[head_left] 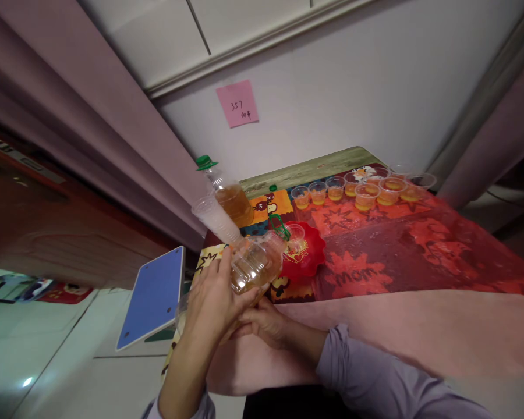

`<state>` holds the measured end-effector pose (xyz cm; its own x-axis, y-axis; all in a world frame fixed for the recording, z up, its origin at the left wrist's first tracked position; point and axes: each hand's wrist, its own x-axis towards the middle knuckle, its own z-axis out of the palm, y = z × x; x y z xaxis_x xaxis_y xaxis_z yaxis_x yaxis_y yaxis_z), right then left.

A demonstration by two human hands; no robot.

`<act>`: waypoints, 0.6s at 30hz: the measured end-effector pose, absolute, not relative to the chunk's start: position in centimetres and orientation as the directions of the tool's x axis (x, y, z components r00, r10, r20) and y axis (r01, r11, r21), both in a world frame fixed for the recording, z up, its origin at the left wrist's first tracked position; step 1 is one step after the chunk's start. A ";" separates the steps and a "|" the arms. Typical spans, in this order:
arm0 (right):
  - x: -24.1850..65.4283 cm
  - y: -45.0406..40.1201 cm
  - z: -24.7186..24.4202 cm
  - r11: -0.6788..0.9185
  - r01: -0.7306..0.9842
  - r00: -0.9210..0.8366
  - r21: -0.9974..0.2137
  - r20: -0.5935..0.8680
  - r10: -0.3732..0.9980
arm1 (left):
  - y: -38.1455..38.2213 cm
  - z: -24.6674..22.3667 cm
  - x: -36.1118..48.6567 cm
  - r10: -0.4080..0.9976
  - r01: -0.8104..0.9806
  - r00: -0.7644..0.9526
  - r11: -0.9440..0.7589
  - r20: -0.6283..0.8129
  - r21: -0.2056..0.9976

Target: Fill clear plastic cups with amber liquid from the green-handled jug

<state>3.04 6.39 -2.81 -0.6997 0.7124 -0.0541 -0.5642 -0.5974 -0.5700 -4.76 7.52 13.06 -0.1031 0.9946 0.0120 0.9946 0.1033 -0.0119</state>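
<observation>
A large clear plastic bottle (255,265) with some amber liquid in it lies tilted in both my hands. My left hand (216,297) is wrapped round its near side. From beneath, my right hand (264,323) supports it, fingers partly hidden. The bottle's mouth, with a green ring handle (279,227) at the neck, points right over a small clear plastic cup (296,235). That cup stands on a scalloped red plate (317,265). Whether liquid is flowing I cannot tell.
Another bottle (233,201) with a green cap stands behind, next to a stack of clear cups (216,218). Several cups of yellow liquid (367,198) line the back right. A green cap (273,188) lies near the back edge. A blue stool (152,297) is at left.
</observation>
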 end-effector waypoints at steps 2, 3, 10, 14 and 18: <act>3.0 6.4 -3.0 -0.607 -0.561 -0.704 -0.563 -0.061 0.708 | 7.5 13.2 -4.6 0.994 0.993 -0.113 0.113 0.006 -0.024; 2.9 6.5 -3.2 -0.609 -0.561 -0.705 -0.561 -0.062 0.707 | 7.5 13.2 -4.6 0.993 0.993 -0.116 0.116 0.003 -0.029; 2.7 6.5 -3.6 -0.610 -0.549 -0.711 -0.571 -0.063 0.700 | 7.5 13.5 -4.3 0.992 0.992 -0.122 0.121 -0.036 -0.026; 2.9 6.4 -3.3 -0.610 -0.560 -0.702 -0.561 -0.070 0.709 | 7.6 13.4 -4.4 0.992 0.992 -0.125 0.124 -0.033 -0.031; 3.0 6.4 -3.2 -0.608 -0.564 -0.708 -0.559 -0.051 0.704 | 7.6 13.3 -4.5 0.992 0.992 -0.122 0.121 -0.028 -0.039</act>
